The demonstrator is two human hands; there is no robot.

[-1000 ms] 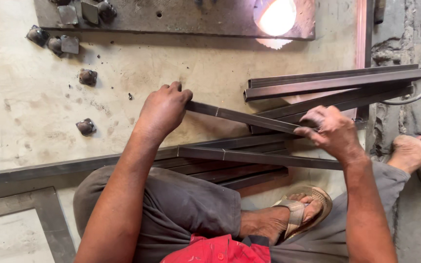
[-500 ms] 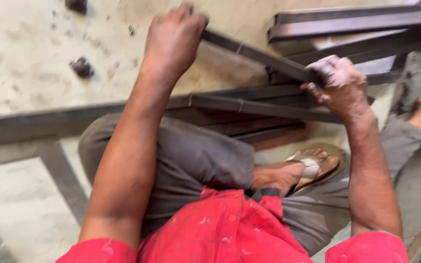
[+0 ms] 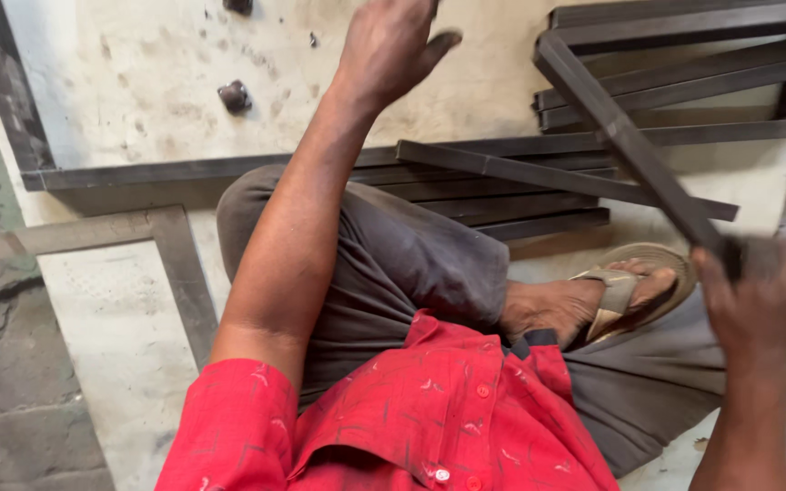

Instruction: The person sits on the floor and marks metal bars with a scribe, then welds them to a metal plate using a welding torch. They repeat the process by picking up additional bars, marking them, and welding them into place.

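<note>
My right hand [image 3: 757, 295] is closed around the near end of a dark steel bar [image 3: 625, 141], which slants up and away to the left over my knee. My left hand [image 3: 393, 41] is raised at the top of the view with fingers apart, holding nothing, clear of the bar. Under the bar lie several flat steel bars [image 3: 539, 177] stacked across my lap area. I sit cross-legged in grey trousers and a red shirt, one foot in a sandal [image 3: 634, 291].
More long steel bars [image 3: 684, 55] are piled at the upper right on the pale worktop [image 3: 138, 82]. A dark nut-like metal piece [image 3: 234, 95] rests on that top. A steel frame edge [image 3: 175, 264] runs down at the left, beside a cracked concrete floor.
My left hand has let go of the bar's far end and lifted away. My right hand has pulled its end of the bar down and toward me; the view has tilted down.
</note>
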